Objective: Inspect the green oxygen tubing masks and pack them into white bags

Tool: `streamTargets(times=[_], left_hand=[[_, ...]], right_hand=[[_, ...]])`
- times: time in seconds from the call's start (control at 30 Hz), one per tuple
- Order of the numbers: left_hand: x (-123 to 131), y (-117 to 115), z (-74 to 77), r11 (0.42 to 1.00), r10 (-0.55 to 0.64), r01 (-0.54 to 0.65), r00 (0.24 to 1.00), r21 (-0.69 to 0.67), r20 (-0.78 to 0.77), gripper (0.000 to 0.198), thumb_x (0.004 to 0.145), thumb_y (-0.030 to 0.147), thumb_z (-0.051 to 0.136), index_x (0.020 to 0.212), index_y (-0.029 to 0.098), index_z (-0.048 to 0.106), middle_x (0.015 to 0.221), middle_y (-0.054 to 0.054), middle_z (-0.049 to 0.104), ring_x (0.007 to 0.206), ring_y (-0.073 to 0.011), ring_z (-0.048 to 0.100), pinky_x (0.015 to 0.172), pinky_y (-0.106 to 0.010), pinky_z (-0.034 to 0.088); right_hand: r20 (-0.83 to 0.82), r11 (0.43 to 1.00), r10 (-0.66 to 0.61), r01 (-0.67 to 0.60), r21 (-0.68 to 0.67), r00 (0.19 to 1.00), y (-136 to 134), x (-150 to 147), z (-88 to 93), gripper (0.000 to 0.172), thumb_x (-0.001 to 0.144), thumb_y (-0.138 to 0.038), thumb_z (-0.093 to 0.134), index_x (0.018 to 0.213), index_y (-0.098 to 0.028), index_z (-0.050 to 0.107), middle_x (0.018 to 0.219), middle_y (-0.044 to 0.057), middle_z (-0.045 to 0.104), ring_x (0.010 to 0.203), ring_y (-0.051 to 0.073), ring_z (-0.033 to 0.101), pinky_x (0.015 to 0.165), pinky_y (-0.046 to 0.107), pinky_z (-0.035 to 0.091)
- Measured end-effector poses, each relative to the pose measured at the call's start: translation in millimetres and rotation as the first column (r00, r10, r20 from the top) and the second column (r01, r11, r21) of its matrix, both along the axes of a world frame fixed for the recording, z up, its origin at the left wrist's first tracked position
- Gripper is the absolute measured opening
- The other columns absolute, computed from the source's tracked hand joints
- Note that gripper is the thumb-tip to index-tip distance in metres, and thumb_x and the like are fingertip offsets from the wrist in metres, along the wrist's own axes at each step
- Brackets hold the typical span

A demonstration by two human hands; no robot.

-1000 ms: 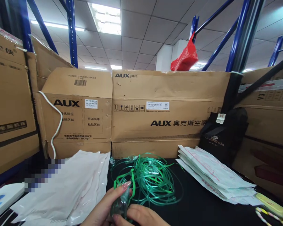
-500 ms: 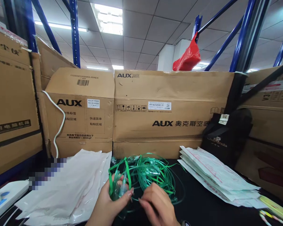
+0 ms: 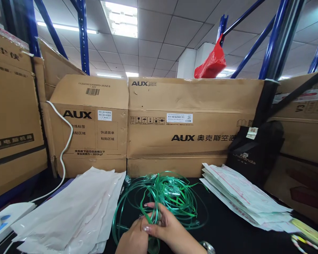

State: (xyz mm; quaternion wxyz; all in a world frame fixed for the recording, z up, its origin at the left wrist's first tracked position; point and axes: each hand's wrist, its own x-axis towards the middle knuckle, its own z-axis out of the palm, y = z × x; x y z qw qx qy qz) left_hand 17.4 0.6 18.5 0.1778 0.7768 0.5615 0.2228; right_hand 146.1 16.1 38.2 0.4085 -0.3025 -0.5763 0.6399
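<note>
Below the middle of the head view, a coil of clear green tubing (image 3: 118, 208) is bunched in front of me. My right hand (image 3: 172, 229) is closed round its upper strands, thumb pressed against them, with a flat green strap (image 3: 145, 214) among them. My left hand (image 3: 134, 237) is closed right beside it at the same bundle; its fingertips are mostly hidden. A greenish clear plastic piece (image 3: 154, 245) hangs under the hands, partly covered. Just behind lies a tangled pile of green tubing and straps (image 3: 176, 194) on the black table surface.
White plastic mailing bags (image 3: 69, 211) lie to the left, beside a white power strip (image 3: 18, 215) with its cable. A stack of white packets (image 3: 243, 197) lies on the right, near a yellow object (image 3: 308, 233). Cardboard boxes (image 3: 196, 102) and a black bag (image 3: 243, 158) stand behind.
My right hand has moved left and now grips the tubing. My left hand has turned over and closed beside it. The tubing has opened into wide loops at the left.
</note>
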Motion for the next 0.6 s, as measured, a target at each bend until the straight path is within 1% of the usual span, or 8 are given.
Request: streamTargets(times=[0.07,0.13,0.17,0.27,0.33,0.4,0.5,0.6], left_hand=[[-1,3,-10.4,1.000,0.022,-0.022,1.000,0.009,-0.010,0.061,0.057,0.014,0.048,0.116,0.000,0.046,0.114,-0.024,0.054,0.108,-0.0308,0.048,0.085,-0.036,0.043],[0,7,-26.0,0.996,0.053,-0.053,0.999,0.075,0.005,0.063,0.057,0.013,0.049,0.117,-0.005,0.043,0.116,-0.027,0.051,0.110,-0.0314,0.046,0.087,-0.035,0.042],[1,9,-34.9,0.990,0.054,-0.054,0.999,0.129,0.007,0.059,0.060,0.011,0.047,0.118,-0.004,0.043,0.118,-0.027,0.050,0.112,-0.0302,0.045,0.088,-0.035,0.041],[10,15,-58.4,0.926,0.178,-0.193,0.981,0.324,0.076,0.046,0.071,0.004,0.034,0.115,0.005,0.049,0.119,-0.021,0.051,0.114,-0.0256,0.044,0.093,-0.037,0.036],[16,17,-64.6,0.890,0.179,-0.222,0.973,0.398,0.143,0.044,0.075,0.003,0.031,0.113,0.011,0.052,0.116,-0.016,0.056,0.111,-0.0242,0.047,0.092,-0.038,0.037],[20,15,-59.3,0.869,0.120,-0.188,0.977,0.458,0.174,0.042,0.077,0.007,0.034,0.114,0.016,0.052,0.110,-0.012,0.059,0.106,-0.0237,0.050,0.089,-0.037,0.039],[14,8,-32.7,0.816,0.023,-0.127,0.982,0.563,0.189,0.040,0.071,0.022,0.051,0.111,0.019,0.054,0.108,-0.013,0.058,0.103,-0.0280,0.049,0.086,-0.040,0.039],[-1,3,0.3,0.740,0.059,-0.236,0.956,0.630,0.288,0.025,0.073,0.022,0.050,0.096,0.022,0.058,0.104,-0.010,0.054,0.099,-0.0259,0.050,0.084,-0.041,0.039]], right_hand=[[-0.031,0.997,-0.070,0.071,0.020,0.997,1,-6,-8.1,0.048,0.063,-0.038,0.067,0.102,-0.019,0.047,0.088,0.004,0.064,0.089,0.019,0.059,0.083,0.034,0.043],[-0.055,0.979,-0.180,0.185,0.088,0.982,0,-14,-17.5,0.042,0.069,-0.044,0.060,0.101,-0.020,0.048,0.091,0.004,0.064,0.092,0.020,0.058,0.086,0.035,0.041],[-0.052,0.960,-0.237,0.242,0.139,0.970,0,-17,-21.9,0.039,0.071,-0.045,0.056,0.100,-0.021,0.049,0.092,0.005,0.064,0.094,0.020,0.057,0.088,0.035,0.039],[-0.028,0.890,-0.368,0.360,0.280,0.930,1,-20,-29.3,0.031,0.075,-0.046,0.050,0.094,-0.021,0.053,0.095,0.006,0.062,0.096,0.020,0.054,0.089,0.034,0.038],[-0.042,0.866,-0.407,0.400,0.301,0.913,3,-16,-28.2,0.029,0.076,-0.046,0.049,0.090,-0.021,0.054,0.092,0.006,0.063,0.093,0.020,0.055,0.088,0.035,0.039],[-0.084,0.855,-0.446,0.451,0.257,0.891,8,-10,-23.2,0.027,0.076,-0.045,0.049,0.086,-0.020,0.053,0.084,0.005,0.063,0.086,0.020,0.058,0.085,0.035,0.041],[-0.159,0.848,-0.489,0.510,0.142,0.858,16,1,-12.3,0.023,0.074,-0.041,0.055,0.080,-0.020,0.052,0.074,0.002,0.062,0.076,0.019,0.059,0.077,0.034,0.044],[-0.250,0.884,-0.436,0.464,0.060,0.864,22,10,0.1,0.021,0.074,-0.038,0.055,0.083,-0.019,0.052,0.063,-0.002,0.057,0.062,0.016,0.058,0.067,0.032,0.046]])
